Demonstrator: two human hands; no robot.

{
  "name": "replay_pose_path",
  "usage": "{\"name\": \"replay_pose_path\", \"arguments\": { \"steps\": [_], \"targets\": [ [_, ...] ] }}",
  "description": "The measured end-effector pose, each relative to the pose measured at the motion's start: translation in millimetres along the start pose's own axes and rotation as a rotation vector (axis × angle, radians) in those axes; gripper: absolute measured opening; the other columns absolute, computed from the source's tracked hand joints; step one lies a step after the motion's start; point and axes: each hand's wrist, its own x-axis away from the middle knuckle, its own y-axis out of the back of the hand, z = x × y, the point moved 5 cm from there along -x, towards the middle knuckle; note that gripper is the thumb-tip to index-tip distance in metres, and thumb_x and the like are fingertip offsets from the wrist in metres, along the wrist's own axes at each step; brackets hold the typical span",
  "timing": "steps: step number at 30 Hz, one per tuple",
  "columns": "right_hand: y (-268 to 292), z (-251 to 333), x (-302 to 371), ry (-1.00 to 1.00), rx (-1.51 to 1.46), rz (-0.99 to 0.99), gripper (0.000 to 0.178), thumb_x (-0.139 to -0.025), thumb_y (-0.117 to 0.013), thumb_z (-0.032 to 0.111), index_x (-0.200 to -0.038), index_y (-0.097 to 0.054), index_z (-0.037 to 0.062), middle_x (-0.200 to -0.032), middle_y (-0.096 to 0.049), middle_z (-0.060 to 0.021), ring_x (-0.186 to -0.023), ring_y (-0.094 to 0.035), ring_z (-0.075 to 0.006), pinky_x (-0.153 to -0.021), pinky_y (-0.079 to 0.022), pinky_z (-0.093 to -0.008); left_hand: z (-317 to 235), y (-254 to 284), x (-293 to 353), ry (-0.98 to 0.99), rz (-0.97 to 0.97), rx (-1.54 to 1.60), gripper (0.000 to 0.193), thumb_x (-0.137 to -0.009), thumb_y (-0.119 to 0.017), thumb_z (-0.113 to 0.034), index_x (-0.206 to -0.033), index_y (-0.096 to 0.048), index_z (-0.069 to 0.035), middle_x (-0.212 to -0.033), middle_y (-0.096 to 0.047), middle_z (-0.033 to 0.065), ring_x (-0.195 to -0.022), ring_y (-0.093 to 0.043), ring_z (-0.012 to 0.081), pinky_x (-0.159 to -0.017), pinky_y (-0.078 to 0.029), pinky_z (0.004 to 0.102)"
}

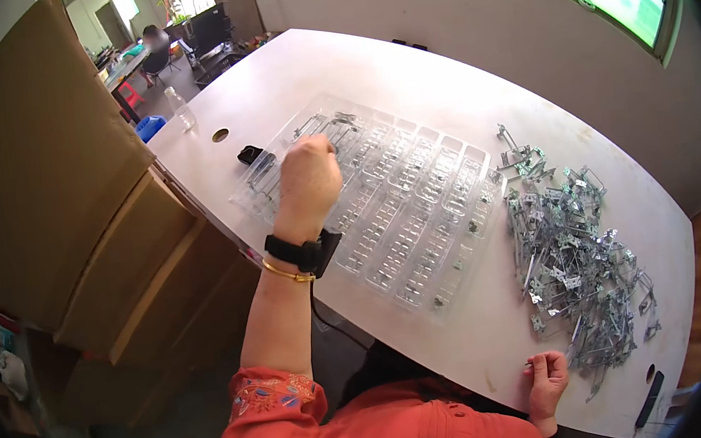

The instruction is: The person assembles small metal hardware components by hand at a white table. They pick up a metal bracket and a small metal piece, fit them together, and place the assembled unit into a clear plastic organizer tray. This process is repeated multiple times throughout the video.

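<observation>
Clear plastic tray (419, 211): long, ribbed into rows of small compartments, lying slantwise on the white table (402, 66). Most compartments look bare; a few metal clips (339, 120) sit in the far-left rows, and odd single pieces show near the right end. Exact count per compartment too small to tell.

Left hand (307, 174): raised over the tray's left end, fingers curled into a loose fist, back of the hand to the camera. Whether it grips a clip cannot be told. Black wrist strap and gold bangle on the forearm.

Right hand (546, 372): resting at the near table edge, fingers pinched together on what seems a small metal piece; too small to be sure.

Heap of metal clips (571, 254): loose, tangled, just right of the tray, well apart from the left hand.

Step in hand, as judged: seating clips into the tray's left rows. A further placement would call for lining one clip up with a single compartment.

Outlying: small black object (250, 153) and plastic bottle (180, 109) on the table's far left; stacked cardboard boxes (61, 183) beside the table.
</observation>
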Motion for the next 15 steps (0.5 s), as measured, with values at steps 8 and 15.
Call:
{"name": "replay_pose_path", "arguments": {
  "steps": [8,15],
  "targets": [
    [-1.4,9.1,-11.5,-0.138,0.046,0.009,0.013,-0.108,-0.07,0.017,-0.103,-0.061,0.0092,-0.086,-0.071,-0.0003,-0.065,-0.062,-0.0043,-0.059,-0.048,-0.0194,11.0,-73.0,-42.4,0.027,0.327,-0.084,0.017,-0.083,-0.064,-0.003,-0.092,-0.077,0.001,-0.098,-0.076,0.0269,-0.099,-0.075,0.0427,-0.092,-0.06,0.0482],
    [-4.6,0.3,-14.2,-0.085,0.072,-0.006,0.012,-0.108,-0.069,0.015,-0.102,-0.06,0.0082,-0.086,-0.071,-0.0013,-0.065,-0.062,-0.0056,-0.06,-0.05,-0.0207,26.0,-100.6,-51.3,-0.046,0.365,-0.08,0.016,-0.083,-0.062,-0.005,-0.086,-0.077,0.0,-0.093,-0.076,0.0256,-0.093,-0.075,0.0417,-0.087,-0.06,0.0475]
  ]
}}
